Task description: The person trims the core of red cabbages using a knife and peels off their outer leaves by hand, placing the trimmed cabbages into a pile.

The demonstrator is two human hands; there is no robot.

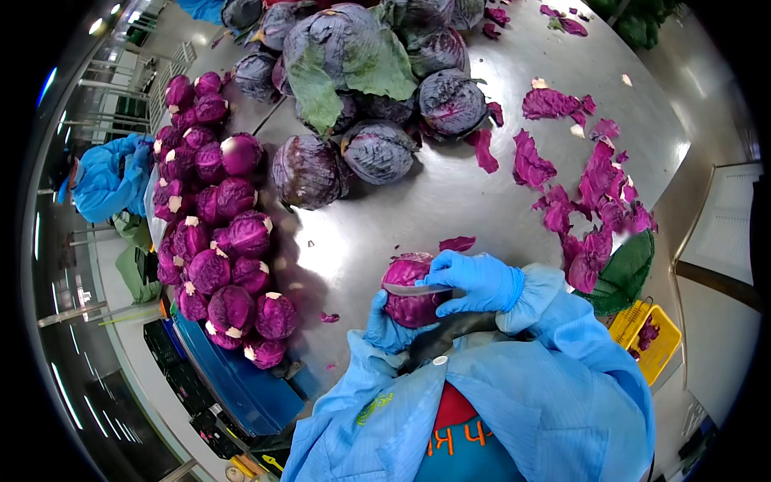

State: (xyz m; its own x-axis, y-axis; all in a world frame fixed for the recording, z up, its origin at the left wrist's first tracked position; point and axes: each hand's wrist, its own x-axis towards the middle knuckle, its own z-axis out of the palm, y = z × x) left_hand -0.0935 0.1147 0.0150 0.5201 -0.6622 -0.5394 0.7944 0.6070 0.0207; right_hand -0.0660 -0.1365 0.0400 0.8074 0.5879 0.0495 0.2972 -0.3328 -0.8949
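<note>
A red cabbage [411, 310] is held close to my body above the metal table [353, 241]. My left hand [389, 328], in a blue glove, cups it from the left and below. A knife [414, 288] lies across the cabbage, its blade against the purple leaves. Gloved in blue too, my right hand [478, 281] is closed around the knife's handle, which the fingers mostly hide. Just beyond the cabbage a loose purple leaf [457, 243] rests on the table.
Trimmed red cabbages [209, 271] are piled at the left. Untrimmed cabbages [377, 153] with dark outer leaves are heaped at the back. Torn leaves [598, 177] lie scattered at the right. A yellow basket [662, 341] stands by the right edge. Another person in blue [111, 177] is at far left.
</note>
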